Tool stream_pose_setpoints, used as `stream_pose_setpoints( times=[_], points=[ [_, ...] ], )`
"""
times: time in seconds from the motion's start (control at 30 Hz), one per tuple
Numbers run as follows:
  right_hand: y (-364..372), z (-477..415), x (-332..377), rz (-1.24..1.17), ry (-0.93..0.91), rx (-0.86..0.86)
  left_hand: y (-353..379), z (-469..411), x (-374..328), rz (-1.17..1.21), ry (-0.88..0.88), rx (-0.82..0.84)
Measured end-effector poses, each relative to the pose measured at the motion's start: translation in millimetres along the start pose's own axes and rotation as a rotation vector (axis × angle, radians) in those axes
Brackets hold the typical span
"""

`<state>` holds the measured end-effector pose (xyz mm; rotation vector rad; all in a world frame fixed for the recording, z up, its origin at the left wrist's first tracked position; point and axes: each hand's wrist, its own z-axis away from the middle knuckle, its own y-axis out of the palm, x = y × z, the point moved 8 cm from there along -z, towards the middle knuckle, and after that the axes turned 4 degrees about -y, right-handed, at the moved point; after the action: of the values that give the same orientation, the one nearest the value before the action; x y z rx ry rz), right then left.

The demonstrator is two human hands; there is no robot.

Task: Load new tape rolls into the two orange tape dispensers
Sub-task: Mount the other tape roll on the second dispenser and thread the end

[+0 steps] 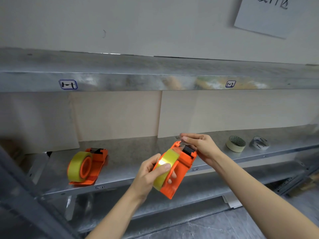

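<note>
From the head camera, a galvanised metal shelf (131, 163) with a dull mottled sheen runs across the view, backed by flat beige board panels (117, 116). The left hand (151, 171) is wrapped around a glossy yellow-green tape roll (166, 167) seated on the wheel of a bright orange plastic tape dispenser (179, 171), thumb pressed on the roll's curved face and fingers curled through behind it. This dispenser is held in the air just in front of the shelf edge, tilted with its black ribbed cutter end (189, 150) uppermost. The right hand (201, 146) sits at that cutter end, fingertips pinched together on a thin strip of clear tape (181, 144); the strip is so transparent that its edges are hard to follow.

To the left, a second orange plastic dispenser (98, 163) rests on the shelf with its own yellow-green roll (78, 167) mounted on an orange hub; it is slightly smeared by motion blur. Well to the right on the same shelf lie a cream masking-tape ring (236, 144) and, just beside it, a white printed tape ring (259, 143), whose print is unreadable. A sheet of paper (265, 14) on the wall is cut off by the frame's top edge. Small blue-bordered labels (68, 84) on the upper shelf lip are too blurred to read.
</note>
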<state>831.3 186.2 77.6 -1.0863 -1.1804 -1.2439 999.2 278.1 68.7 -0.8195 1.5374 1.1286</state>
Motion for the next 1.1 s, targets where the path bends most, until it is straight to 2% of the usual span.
stream_pose_setpoints(
  times=[0.07, 0.23, 0.4, 0.67, 0.83, 1.1],
  points=[
    [0, -2, 4, -0.052, 0.012, -0.01, -4, -2, -5, -0.008, 0.006, 0.008],
    [-5, -6, 7, 0.09, 0.048, 0.006, -12, -4, -17, -0.031, 0.008, 0.046],
    [-11, -7, 11, 0.076, 0.078, 0.014, -11, -2, -24, -0.046, 0.014, 0.085],
    [-10, -4, 8, 0.192, 0.147, 0.054, -6, -1, -27, -0.092, 0.032, 0.108],
    [-6, 3, 7, 0.152, 0.166, 0.073, -6, -2, -25, -0.078, 0.03, 0.091],
    [-11, 3, -2, 0.115, 0.142, -0.063, -1, 1, -25, -0.081, 0.039, 0.074]
  ],
)
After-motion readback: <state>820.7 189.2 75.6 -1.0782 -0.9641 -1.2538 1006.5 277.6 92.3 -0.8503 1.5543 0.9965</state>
